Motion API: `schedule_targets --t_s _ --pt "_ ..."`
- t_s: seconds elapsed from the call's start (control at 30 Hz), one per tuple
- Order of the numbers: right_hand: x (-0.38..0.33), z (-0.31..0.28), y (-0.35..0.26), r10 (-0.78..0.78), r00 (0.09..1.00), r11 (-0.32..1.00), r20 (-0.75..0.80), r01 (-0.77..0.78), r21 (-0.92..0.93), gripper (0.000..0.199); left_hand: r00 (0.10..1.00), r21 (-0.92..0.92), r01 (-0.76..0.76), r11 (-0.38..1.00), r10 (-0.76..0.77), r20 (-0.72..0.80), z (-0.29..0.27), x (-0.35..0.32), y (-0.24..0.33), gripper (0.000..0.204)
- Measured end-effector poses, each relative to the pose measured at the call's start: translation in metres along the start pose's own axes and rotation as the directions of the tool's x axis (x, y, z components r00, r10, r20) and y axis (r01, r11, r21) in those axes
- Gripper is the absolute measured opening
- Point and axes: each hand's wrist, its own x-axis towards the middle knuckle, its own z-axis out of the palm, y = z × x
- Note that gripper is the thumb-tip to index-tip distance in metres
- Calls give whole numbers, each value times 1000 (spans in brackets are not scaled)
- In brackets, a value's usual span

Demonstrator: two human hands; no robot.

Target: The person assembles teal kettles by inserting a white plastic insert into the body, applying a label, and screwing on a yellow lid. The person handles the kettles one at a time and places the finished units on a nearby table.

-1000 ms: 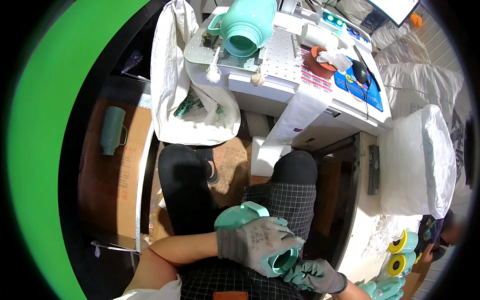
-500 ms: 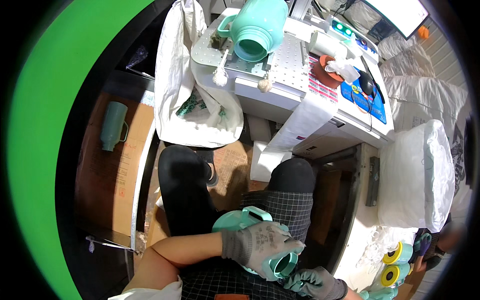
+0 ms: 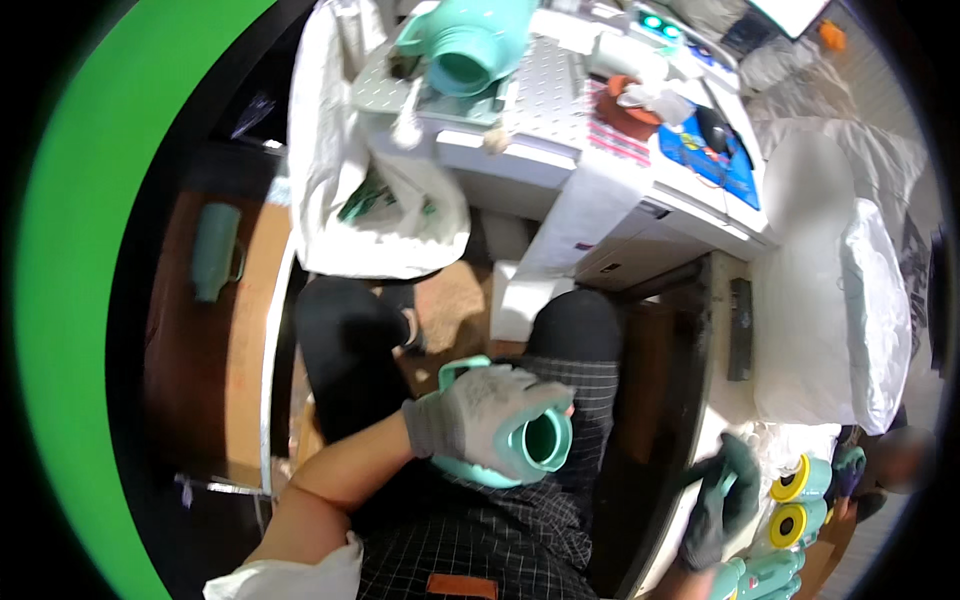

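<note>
My left hand (image 3: 490, 418), in a grey work glove, grips a mint-green plastic jug (image 3: 543, 440) across my lap. Its round opening faces right and up, and its handle (image 3: 463, 372) stands out beyond my wrist. Much of the jug's body is hidden under the glove. My right hand (image 3: 722, 502), gloved in grey with a dark green coating, is apart from the jug, over the light side ledge (image 3: 665, 560) at the right. Motion smears its fingers; a small pale green streak shows among them, and I cannot tell whether it is something held.
A larger mint-green jug (image 3: 475, 45) lies on the perforated plate at the bench. A white sack (image 3: 385, 235) with green scraps hangs left of it. Yellow-rimmed green containers (image 3: 788, 524) stand at right, near another person's gloved hand (image 3: 850, 468). A green jug (image 3: 215, 250) lies in the left carton.
My right hand has left the jug's opening and moved right, over the side ledge. My left hand and the jug have shifted up and left in view, the opening turned more upward.
</note>
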Motion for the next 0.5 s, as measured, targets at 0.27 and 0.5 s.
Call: schedule_targets --t_s 0.27,0.5 --pt "188 195 48 -392 845 821 363 500 -276 65 990 112 -126 986 118 81 2 -4 32 81" --pt "99 124 101 -332 943 932 37 333 -145 21 985 164 -157 974 168 -50 -3 3 48 71"
